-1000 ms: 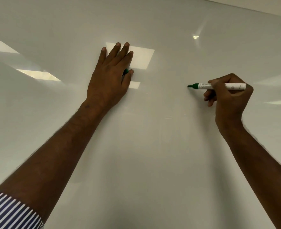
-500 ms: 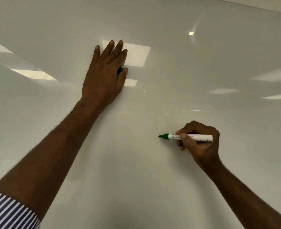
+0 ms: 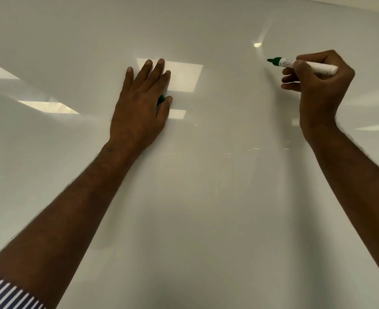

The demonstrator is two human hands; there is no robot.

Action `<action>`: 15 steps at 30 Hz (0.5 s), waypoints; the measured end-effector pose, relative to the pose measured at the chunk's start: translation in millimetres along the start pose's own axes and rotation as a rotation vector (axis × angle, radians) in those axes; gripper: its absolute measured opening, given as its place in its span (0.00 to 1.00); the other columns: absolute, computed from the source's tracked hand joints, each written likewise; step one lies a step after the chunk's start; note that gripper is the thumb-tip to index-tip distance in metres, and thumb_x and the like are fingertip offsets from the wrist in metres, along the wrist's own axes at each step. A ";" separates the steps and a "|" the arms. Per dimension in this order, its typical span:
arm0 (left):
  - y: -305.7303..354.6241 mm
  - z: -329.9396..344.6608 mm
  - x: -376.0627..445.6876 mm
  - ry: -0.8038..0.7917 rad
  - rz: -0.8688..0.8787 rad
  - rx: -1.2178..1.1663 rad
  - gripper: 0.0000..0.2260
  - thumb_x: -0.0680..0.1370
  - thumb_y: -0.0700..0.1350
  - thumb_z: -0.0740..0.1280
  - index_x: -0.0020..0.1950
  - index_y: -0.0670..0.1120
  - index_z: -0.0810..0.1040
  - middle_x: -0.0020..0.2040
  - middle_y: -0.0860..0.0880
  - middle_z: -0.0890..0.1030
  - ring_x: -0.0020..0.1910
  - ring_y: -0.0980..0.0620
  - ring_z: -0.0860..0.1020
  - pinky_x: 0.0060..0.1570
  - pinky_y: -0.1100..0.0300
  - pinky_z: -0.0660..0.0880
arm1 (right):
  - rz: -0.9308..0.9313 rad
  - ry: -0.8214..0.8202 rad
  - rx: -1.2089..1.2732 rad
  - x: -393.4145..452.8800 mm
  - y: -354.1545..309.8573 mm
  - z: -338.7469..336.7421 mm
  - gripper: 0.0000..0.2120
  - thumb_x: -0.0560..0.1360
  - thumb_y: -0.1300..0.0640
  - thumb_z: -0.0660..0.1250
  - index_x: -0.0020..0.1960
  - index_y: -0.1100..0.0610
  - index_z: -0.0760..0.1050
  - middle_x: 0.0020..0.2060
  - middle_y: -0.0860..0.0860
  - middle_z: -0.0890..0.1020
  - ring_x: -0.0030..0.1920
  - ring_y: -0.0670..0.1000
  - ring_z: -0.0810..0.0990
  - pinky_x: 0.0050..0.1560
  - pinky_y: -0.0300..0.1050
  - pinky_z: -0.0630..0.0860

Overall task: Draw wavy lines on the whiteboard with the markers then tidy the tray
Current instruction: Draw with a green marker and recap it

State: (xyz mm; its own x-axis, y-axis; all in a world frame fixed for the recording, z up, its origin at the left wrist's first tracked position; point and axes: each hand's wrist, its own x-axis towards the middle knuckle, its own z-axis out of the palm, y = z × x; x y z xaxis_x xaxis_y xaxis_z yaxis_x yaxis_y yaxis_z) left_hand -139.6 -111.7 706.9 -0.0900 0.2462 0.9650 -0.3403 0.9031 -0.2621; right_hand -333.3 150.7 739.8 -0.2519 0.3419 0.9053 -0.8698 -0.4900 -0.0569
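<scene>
The whiteboard (image 3: 206,208) fills the view, and I see no ink on it. My right hand (image 3: 318,90) at the upper right grips an uncapped green marker (image 3: 304,64) with a white barrel. Its tip points left, at or just off the board. My left hand (image 3: 141,103) lies flat on the board left of centre, fingers straight and pointing up. Its thumb pinches a small green marker cap (image 3: 161,99) against the side of the hand; most of the cap is hidden. The tray is out of view.
Ceiling lights reflect on the glossy board as bright patches (image 3: 184,76) behind my left hand and along the left edge. The board's top edge (image 3: 340,7) runs across the upper right corner. A striped sleeve (image 3: 3,293) shows at the bottom left.
My right hand has swept the marker from the lower middle of the board up and to the right. My left hand stays flat on the board with the cap.
</scene>
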 end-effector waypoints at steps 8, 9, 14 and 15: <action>0.1 -0.5 -0.7 -0.004 -0.004 -0.009 0.23 0.84 0.50 0.56 0.79 0.44 0.64 0.80 0.46 0.61 0.80 0.47 0.56 0.79 0.44 0.49 | -0.029 -0.103 -0.043 -29.7 6.7 3.7 0.04 0.72 0.65 0.71 0.44 0.67 0.80 0.38 0.64 0.83 0.35 0.62 0.85 0.35 0.54 0.82; 0.1 -0.1 -0.9 -0.003 -0.004 -0.009 0.23 0.84 0.49 0.56 0.79 0.44 0.64 0.80 0.46 0.61 0.80 0.47 0.56 0.80 0.44 0.49 | -0.016 -0.087 -0.034 -31.8 6.1 0.5 0.02 0.72 0.65 0.70 0.42 0.65 0.80 0.37 0.63 0.83 0.34 0.62 0.85 0.34 0.55 0.82; -0.2 0.7 -1.4 -0.001 -0.003 -0.008 0.23 0.84 0.49 0.57 0.79 0.44 0.64 0.80 0.47 0.60 0.81 0.48 0.56 0.80 0.45 0.49 | -0.014 -0.052 0.003 -52.1 4.0 -5.1 0.02 0.71 0.68 0.69 0.39 0.67 0.79 0.32 0.60 0.81 0.31 0.63 0.83 0.31 0.54 0.80; -0.3 0.8 -1.7 0.001 -0.003 -0.009 0.23 0.84 0.49 0.57 0.79 0.44 0.64 0.80 0.47 0.60 0.81 0.48 0.56 0.80 0.45 0.48 | -0.020 -0.093 -0.006 -60.7 4.1 -4.0 0.03 0.71 0.69 0.69 0.40 0.68 0.79 0.33 0.60 0.82 0.31 0.63 0.83 0.32 0.53 0.80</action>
State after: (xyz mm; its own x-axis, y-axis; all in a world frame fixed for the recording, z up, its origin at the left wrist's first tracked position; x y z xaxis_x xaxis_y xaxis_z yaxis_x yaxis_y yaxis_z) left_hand -140.2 -112.7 705.3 -0.0883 0.2437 0.9658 -0.3321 0.9070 -0.2592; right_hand -323.3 131.2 683.0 -0.1944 0.2759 0.9413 -0.8770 -0.4788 -0.0408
